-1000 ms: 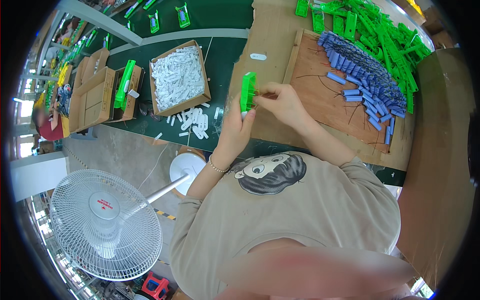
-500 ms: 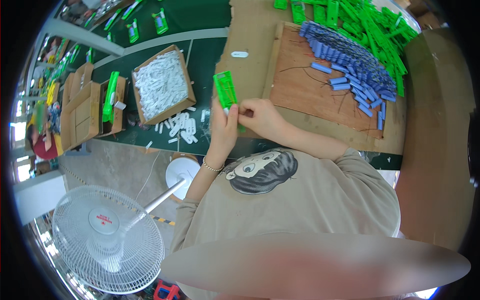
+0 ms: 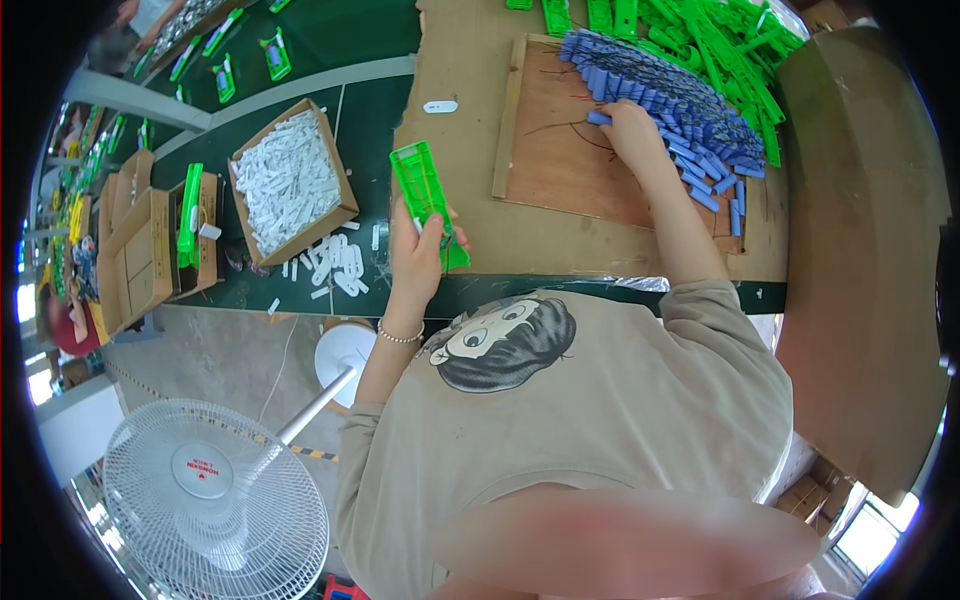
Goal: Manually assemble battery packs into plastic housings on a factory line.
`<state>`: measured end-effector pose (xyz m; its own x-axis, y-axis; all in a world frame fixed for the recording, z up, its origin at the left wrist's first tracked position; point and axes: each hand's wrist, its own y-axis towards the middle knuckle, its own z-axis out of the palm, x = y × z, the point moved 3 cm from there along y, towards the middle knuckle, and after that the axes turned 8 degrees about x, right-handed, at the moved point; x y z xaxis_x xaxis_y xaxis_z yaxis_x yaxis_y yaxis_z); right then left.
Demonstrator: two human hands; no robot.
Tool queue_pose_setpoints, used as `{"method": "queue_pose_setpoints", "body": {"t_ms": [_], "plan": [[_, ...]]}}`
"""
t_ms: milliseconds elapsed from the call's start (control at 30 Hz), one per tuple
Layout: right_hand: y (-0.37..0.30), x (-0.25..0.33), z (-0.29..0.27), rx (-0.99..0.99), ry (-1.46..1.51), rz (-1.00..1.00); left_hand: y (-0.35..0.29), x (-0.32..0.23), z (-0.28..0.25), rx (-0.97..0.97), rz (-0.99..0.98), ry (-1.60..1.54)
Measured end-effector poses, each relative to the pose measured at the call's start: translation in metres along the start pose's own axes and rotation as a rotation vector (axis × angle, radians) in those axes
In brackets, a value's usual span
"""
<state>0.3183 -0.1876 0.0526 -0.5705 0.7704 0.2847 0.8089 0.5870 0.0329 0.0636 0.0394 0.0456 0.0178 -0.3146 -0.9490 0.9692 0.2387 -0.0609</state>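
My left hand [image 3: 418, 245] is closed around a long green plastic housing [image 3: 422, 182], holding it tilted above the front of the bench. Thin strands show along the inside of the housing. My right hand [image 3: 637, 138] reaches over a reddish-brown wooden board [image 3: 560, 180], fingers closed at the end of a blue cylindrical cell [image 3: 598, 118] with thin dark wires. Fingertips partly hide that cell. Just beyond and to the right of the hand lies a dense heap of similar blue wired cells [image 3: 690, 115], with several loose ones [image 3: 702, 198] nearer me.
Green plastic parts [image 3: 700, 40] are piled behind the cells. A small white oblong piece [image 3: 440, 106] lies on the cardboard sheet [image 3: 465, 60]. At left stand a carton of white pieces [image 3: 345, 208], spilled white pieces [image 3: 340, 262], open cartons [image 3: 140, 255] and a fan [image 3: 215, 490]. Tall cardboard [image 3: 865, 250] borders the right.
My right hand has left the green housing and moved out to the right, onto a loose blue cell. My left hand keeps hold of the housing. The whole view has shifted slightly.
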Motion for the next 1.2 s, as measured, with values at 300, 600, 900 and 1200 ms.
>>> {"method": "queue_pose_setpoints", "body": {"t_ms": [300, 600, 900, 1200], "plan": [[-0.034, 0.145, -0.022, 0.225, 1.259, -0.122, -0.002, -0.003, 0.007, 0.002, 0.046, 0.174], [-0.042, 0.225, 0.02, 0.336, 1.251, -0.244, -0.021, -0.012, -0.006, -0.118, 0.031, 0.373], [-0.042, 0.269, 0.033, 0.427, 1.226, -0.353, -0.05, -0.017, -0.034, -0.082, 0.154, 0.111], [-0.051, 0.314, 0.087, 1.257, 1.506, -0.093, -0.088, 0.003, -0.071, -0.118, 0.213, -0.145]]}}
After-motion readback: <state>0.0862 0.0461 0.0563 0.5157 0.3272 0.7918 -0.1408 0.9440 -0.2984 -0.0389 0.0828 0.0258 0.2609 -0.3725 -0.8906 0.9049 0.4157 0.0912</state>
